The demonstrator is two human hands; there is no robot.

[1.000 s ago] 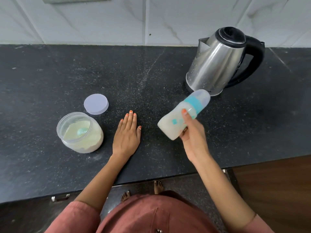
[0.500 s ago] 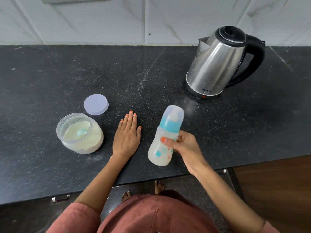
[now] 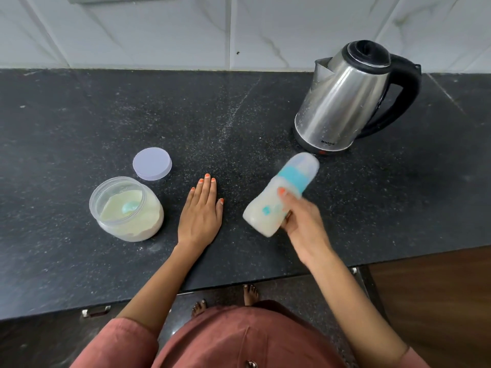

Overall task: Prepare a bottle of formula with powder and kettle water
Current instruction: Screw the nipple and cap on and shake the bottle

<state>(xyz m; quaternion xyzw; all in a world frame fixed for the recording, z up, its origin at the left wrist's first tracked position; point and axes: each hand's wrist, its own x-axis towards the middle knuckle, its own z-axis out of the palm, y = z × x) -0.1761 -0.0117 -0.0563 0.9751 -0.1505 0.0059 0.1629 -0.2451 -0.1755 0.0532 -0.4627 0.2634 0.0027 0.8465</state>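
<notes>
My right hand [image 3: 301,221] grips a capped baby bottle [image 3: 276,197] with a blue collar and milky liquid inside. The bottle is held above the counter, tilted with its cap toward the kettle, and looks motion-blurred. A steel kettle [image 3: 342,102] with a black handle stands at the back right. My left hand [image 3: 200,213] rests flat on the black counter [image 3: 79,115], fingers straight. To its left stands an open clear jar of pale formula powder [image 3: 127,208] with a light blue scoop lying in it.
The jar's lilac lid [image 3: 152,163] lies flat behind the jar. A white tiled wall [image 3: 186,27] runs along the back. The counter's front edge crosses near my body, with a drawer handle [image 3: 95,312] below it and wood panelling [image 3: 438,301] at the right.
The bottle swung from tilted toward the kettle to nearly upright and closer to me, then back to tilted toward the kettle. My left hand stayed flat on the counter.
</notes>
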